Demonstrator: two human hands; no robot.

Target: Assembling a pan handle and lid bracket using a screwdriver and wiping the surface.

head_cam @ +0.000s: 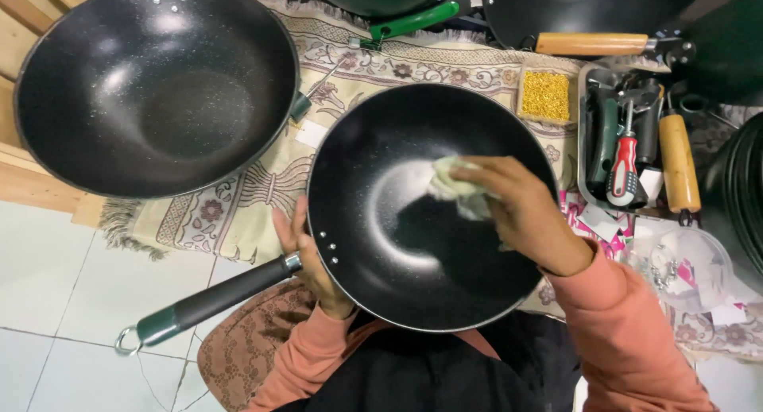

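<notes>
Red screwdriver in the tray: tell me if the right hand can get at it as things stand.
Probably yes. The screwdriver lies on top in the tray, just beside the right hand, nothing between; but that hand holds a cloth.

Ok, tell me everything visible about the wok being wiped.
The wok is round, black and glossy inside, with a pale metal rim and rivets. Its black handle, green-tipped with a hanging ring, points lower left. The left hand steadies the rim near the rivets; the right hand presses a pale cloth inside.

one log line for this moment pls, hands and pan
left hand: steadies black wok at rim | right hand: presses pale cloth inside wok | second wok: apart, on rug
</notes>
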